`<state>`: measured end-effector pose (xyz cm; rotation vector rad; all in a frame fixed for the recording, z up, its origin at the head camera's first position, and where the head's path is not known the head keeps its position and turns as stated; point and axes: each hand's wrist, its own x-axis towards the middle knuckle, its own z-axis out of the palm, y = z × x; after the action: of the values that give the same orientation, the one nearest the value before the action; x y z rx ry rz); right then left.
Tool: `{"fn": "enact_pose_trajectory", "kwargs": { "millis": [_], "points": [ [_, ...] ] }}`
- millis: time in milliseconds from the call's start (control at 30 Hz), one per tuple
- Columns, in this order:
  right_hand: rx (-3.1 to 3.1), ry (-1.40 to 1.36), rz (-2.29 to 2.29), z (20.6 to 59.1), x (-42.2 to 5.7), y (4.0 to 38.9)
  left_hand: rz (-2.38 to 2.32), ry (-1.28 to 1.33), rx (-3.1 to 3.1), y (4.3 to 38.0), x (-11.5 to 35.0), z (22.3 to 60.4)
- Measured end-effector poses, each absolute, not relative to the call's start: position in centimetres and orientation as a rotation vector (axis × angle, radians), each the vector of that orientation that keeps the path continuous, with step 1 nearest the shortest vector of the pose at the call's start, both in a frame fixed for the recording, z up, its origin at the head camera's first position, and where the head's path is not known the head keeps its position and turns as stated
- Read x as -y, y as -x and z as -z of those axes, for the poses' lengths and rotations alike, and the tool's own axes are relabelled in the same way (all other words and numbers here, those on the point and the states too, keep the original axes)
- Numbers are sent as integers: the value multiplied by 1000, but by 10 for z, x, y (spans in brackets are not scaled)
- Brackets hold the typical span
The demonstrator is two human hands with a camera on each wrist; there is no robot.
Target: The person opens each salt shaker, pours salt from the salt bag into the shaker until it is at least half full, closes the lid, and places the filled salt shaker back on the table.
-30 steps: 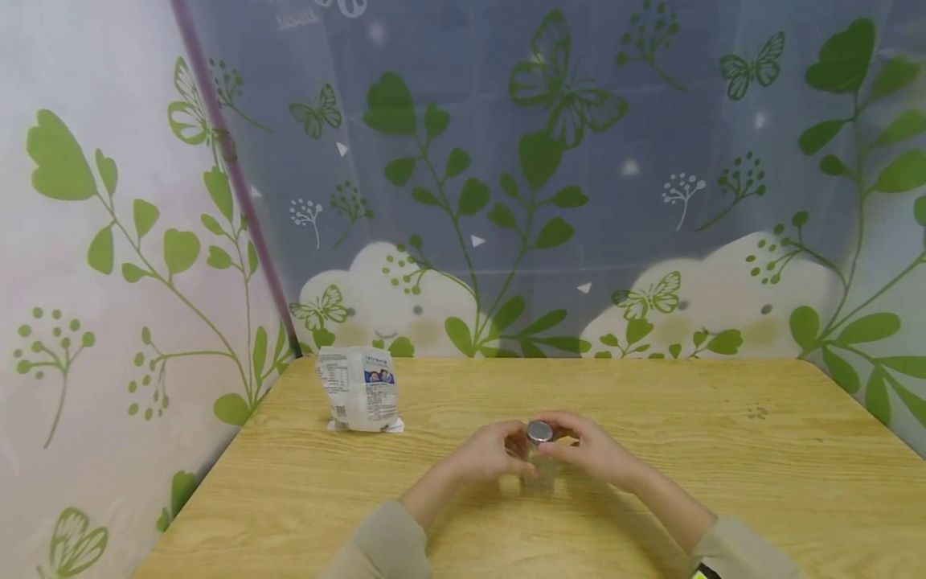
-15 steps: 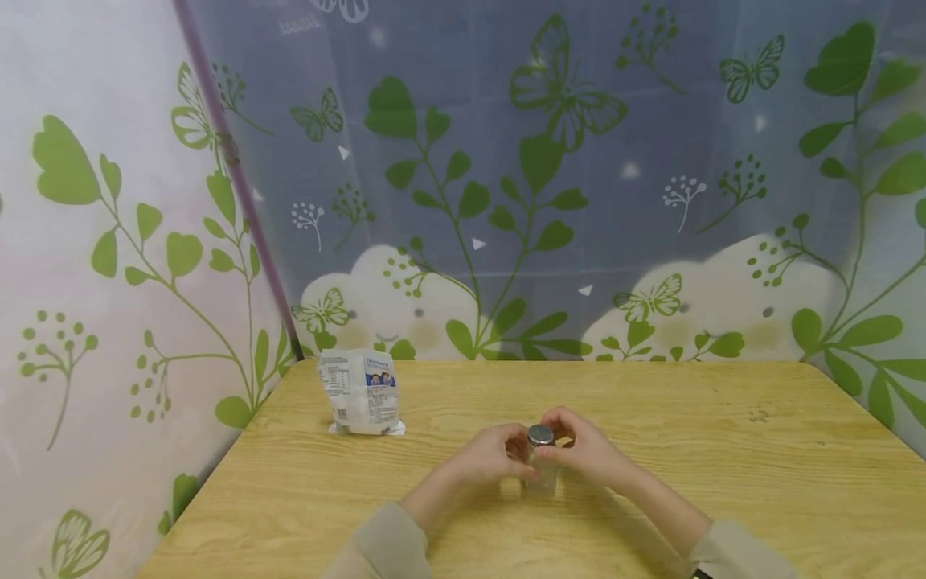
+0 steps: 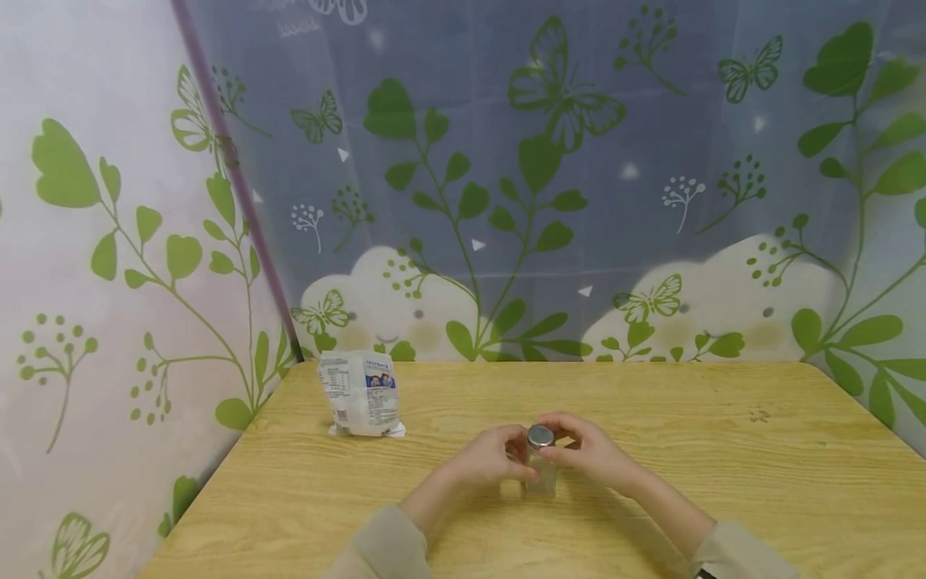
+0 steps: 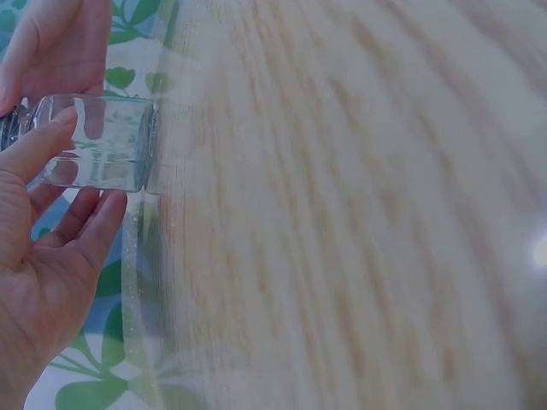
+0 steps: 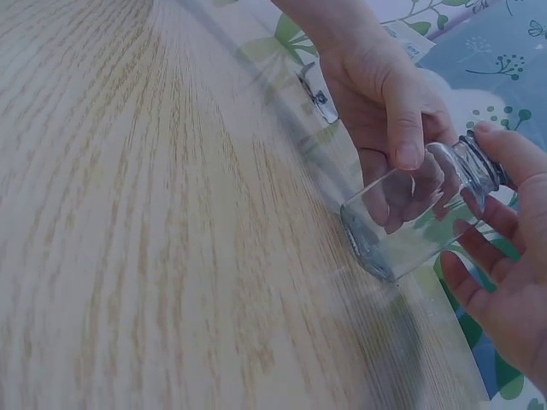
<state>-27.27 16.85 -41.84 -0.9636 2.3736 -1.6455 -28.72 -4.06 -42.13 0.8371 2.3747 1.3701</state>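
A leafy, butterfly-printed curtain (image 3: pixel 448 161) rises behind and to the left of a wood-grain desk (image 3: pixel 723 474), whose straight far edge meets the cloth and whose side edges fan outward toward the camera; the near edge falls outside the head view. Beige sleeves (image 3: pixel 387 543) reach in from the bottom. A white printed packet (image 3: pixel 362 394) stands near the far left corner, with a stretch of wood between it and the hands. A wider stretch runs from the right hand (image 3: pixel 596 453) to the right edge, and another from both hands back to the curtain. The left hand (image 3: pixel 492 457) holds a clear glass jar (image 3: pixel 547 482) in a grip around its body, thumb on one side and fingers on the other. The right hand's grip is narrow, thumb and finger pinching the silver lid (image 3: pixel 540 435). The jar is upright between the hands, on the nearer middle of the desk and well apart from its far and side edges. The head view alone shows the lid's round top; the right wrist view shows the jar's angular body, left fingers visible through the glass, and the right hand's lower fingers spread beside it. In the left wrist view, the lid runs partly out of frame.
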Motion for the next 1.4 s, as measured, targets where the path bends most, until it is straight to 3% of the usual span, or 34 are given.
{"fn": "enact_pose_trajectory", "kwargs": {
  "millis": [533, 1000, 1400],
  "points": [
    [-2489, 799, 1626, 414, -160, 267, -1387, -824, -2363, 286, 40, 421],
    [-2401, 914, 1669, 417, -165, 270, -1398, -808, -2344, 287, 40, 422],
    [-2410, 853, 1645, 414, -165, 270, -1361, -816, -2377, 289, 39, 422]
  ]
}}
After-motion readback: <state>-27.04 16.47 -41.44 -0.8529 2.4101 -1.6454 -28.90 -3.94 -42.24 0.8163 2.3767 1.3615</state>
